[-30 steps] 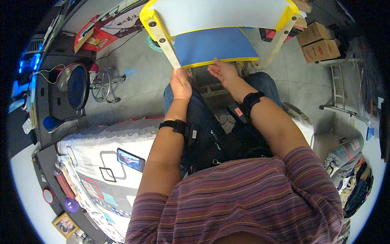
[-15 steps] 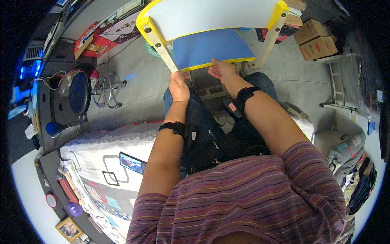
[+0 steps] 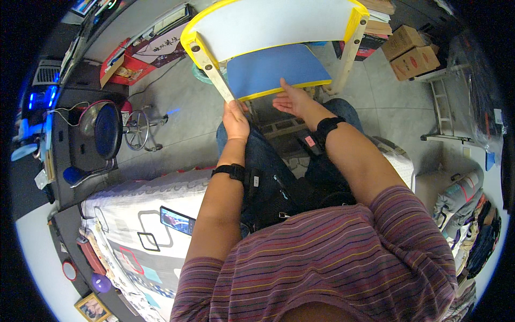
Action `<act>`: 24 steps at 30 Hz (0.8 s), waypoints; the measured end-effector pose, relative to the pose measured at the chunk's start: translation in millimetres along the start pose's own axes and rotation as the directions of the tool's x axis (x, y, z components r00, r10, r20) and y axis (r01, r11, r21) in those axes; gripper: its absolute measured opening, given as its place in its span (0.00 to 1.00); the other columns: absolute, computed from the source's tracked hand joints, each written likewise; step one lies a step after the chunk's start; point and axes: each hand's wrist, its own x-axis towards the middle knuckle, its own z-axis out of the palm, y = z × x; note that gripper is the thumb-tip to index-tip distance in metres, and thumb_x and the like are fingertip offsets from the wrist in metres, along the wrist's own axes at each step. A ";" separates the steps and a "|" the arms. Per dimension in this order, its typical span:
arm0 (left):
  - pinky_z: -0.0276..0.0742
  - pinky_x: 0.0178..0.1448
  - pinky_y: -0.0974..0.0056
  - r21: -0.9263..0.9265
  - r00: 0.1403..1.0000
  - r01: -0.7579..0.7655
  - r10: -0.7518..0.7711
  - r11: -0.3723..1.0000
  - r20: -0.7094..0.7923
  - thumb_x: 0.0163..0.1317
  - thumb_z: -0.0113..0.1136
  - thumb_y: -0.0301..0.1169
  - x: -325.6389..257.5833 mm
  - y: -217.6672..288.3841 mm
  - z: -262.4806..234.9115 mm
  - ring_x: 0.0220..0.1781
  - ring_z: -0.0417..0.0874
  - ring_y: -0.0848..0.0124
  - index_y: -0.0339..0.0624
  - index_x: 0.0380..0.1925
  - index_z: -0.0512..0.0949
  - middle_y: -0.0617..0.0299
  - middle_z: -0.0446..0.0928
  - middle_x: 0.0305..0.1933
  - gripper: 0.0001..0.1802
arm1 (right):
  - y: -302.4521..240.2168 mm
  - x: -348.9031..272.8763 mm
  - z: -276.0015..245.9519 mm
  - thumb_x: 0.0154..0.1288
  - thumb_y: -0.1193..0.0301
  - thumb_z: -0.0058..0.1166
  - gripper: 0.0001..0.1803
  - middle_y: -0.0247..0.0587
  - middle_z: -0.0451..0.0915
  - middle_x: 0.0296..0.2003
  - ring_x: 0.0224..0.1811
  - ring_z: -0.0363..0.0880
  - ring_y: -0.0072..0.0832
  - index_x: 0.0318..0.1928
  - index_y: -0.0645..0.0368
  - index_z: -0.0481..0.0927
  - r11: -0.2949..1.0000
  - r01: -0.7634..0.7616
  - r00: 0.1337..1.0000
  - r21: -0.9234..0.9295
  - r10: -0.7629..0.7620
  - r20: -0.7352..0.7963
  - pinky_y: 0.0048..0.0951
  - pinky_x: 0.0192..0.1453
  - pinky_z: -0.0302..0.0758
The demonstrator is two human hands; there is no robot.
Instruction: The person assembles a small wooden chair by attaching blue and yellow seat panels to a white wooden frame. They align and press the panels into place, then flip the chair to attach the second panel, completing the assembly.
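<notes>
A small chair stands in front of me, with a white backrest (image 3: 273, 27) edged in yellow and a blue seat (image 3: 279, 67) with a yellow front rim. My left hand (image 3: 235, 121) is closed round the lower end of the chair's left wooden post (image 3: 214, 74). At the seat's front edge is my right hand (image 3: 292, 102). Its thumb points up over the yellow rim, and the other fingers stretch out below it, apart. Whether those fingers touch the chair's underside I cannot tell. Both forearms wear black wrist straps.
My knees are close under the chair. At left lies a bed (image 3: 188, 198) with a phone (image 3: 177, 220) on it. Beyond are a round-based stool (image 3: 138, 129) and a red box (image 3: 129, 70). Cardboard boxes (image 3: 413, 61) and a metal ladder (image 3: 442, 107) stand at right.
The chair has shifted slightly left and nearer in the picture, its seat a little more tilted. My right thumb now overlaps the blue seat more. My left hand keeps its hold.
</notes>
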 end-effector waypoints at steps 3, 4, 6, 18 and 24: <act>0.73 0.41 0.60 0.017 1.000 -0.016 0.017 1.000 -0.019 0.78 0.31 0.49 0.4 -5.2 1.5 0.30 0.78 0.63 0.39 0.33 0.72 0.58 0.76 0.26 0.28 | 8.1 -0.8 -17.7 0.69 0.52 0.56 0.29 0.55 0.82 0.40 0.40 0.85 0.43 0.53 0.68 0.71 0.999 0.039 0.998 -0.004 -0.039 -0.048 0.40 0.43 0.85; 0.73 0.38 0.59 0.021 0.998 -0.050 0.051 0.999 -0.037 0.77 0.31 0.49 1.4 -7.2 2.6 0.28 0.78 0.62 0.39 0.34 0.72 0.59 0.76 0.25 0.27 | 11.8 -1.3 -24.7 0.70 0.54 0.55 0.27 0.54 0.82 0.39 0.39 0.84 0.43 0.53 0.68 0.71 0.997 0.071 0.995 0.041 -0.068 -0.070 0.40 0.43 0.85; 0.73 0.36 0.58 0.025 0.994 -0.086 0.087 0.996 -0.058 0.77 0.32 0.51 1.9 -10.7 4.4 0.27 0.78 0.61 0.40 0.35 0.71 0.59 0.75 0.24 0.27 | 15.5 -1.5 -36.0 0.72 0.58 0.52 0.23 0.53 0.81 0.40 0.39 0.84 0.41 0.52 0.68 0.72 0.979 0.162 0.976 0.120 -0.141 -0.167 0.38 0.43 0.85; 0.73 0.36 0.59 0.010 0.996 -0.063 0.064 0.998 -0.068 0.76 0.32 0.51 1.5 -9.8 5.4 0.27 0.78 0.62 0.40 0.35 0.72 0.58 0.75 0.24 0.27 | 11.0 12.2 -59.9 0.75 0.59 0.48 0.14 0.43 0.80 0.31 0.25 0.79 0.32 0.48 0.58 0.71 0.874 0.325 0.924 0.361 -0.212 -0.319 0.32 0.27 0.80; 0.72 0.36 0.60 -0.035 0.996 -0.059 0.057 0.998 -0.073 0.77 0.32 0.50 0.0 -12.1 6.4 0.26 0.76 0.65 0.40 0.35 0.72 0.60 0.75 0.24 0.27 | 30.1 34.1 -57.9 0.75 0.51 0.46 0.20 0.39 0.80 0.33 0.29 0.78 0.28 0.53 0.52 0.72 0.804 0.402 0.908 0.438 -0.288 -0.304 0.30 0.31 0.78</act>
